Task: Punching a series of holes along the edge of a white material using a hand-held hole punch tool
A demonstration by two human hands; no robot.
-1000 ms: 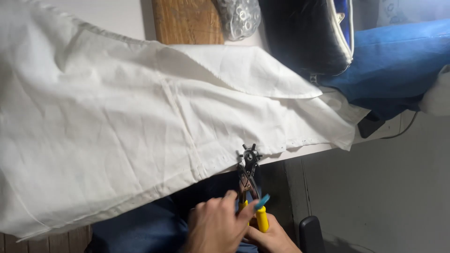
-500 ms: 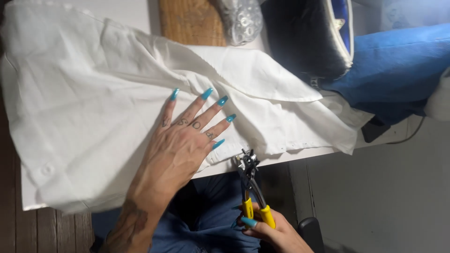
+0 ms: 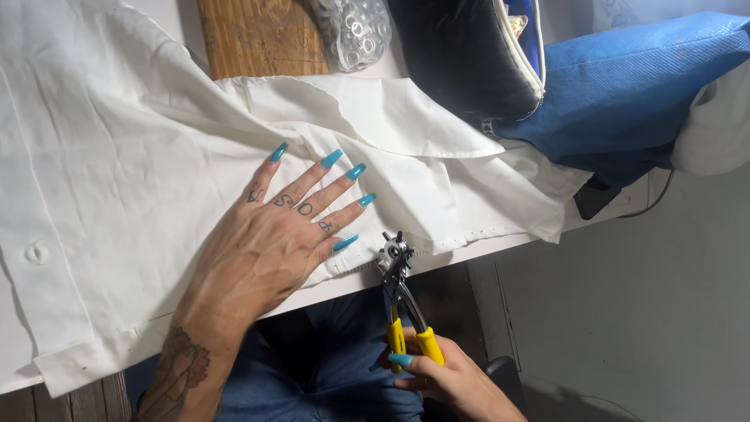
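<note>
Left hand [image 3: 258, 242], fingers spread, presses flat on the white cotton cloth [image 3: 117, 172]; right hand [image 3: 445, 379] grips yellow-handled rotary punch pliers [image 3: 400, 301] at the cloth's lower edge. Upper frame: wooden board [image 3: 250, 35], clear bag of metal eyelets [image 3: 353, 27], blue fabric [image 3: 625, 86].

1. The cloth [image 3: 156, 133] lies spread on the counter [image 3: 484, 252].
2. The left hand [image 3: 266, 242] rests flat on the cloth.
3. The punch pliers [image 3: 400, 301] stand right of that hand, head at the cloth's near edge.
4. The right hand [image 3: 449, 383] holds the pliers' handles below the counter edge.
5. A wooden board [image 3: 258, 35] and a bag of eyelets [image 3: 351, 30] lie behind the cloth.
</note>
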